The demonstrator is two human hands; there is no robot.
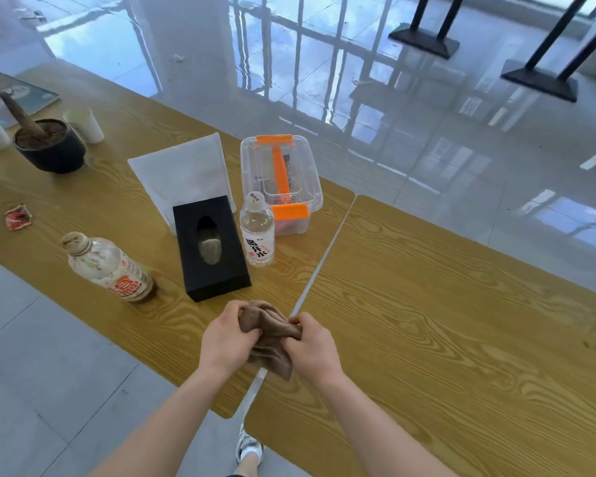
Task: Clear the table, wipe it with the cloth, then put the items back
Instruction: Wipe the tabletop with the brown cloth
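Observation:
Both my hands grip a crumpled brown cloth (268, 335) above the gap between two wooden tables. My left hand (226, 340) holds its left side, my right hand (312, 346) its right side. On the left table (83, 208) stand a black tissue box (211, 247), a clear water bottle (257, 230), a bottle (105, 266) with a red label, a clear storage box (281, 182) with orange latches, and a white bag (186, 170). The right table (461, 321) carries nothing in view.
Farther left on the table are a black pot (50, 146) holding a brown stump, white paper cups (85, 125), a book (18, 94) and a red wrapper (18, 217). Glossy tiled floor surrounds the tables. Black stand bases (539, 84) sit at the far right.

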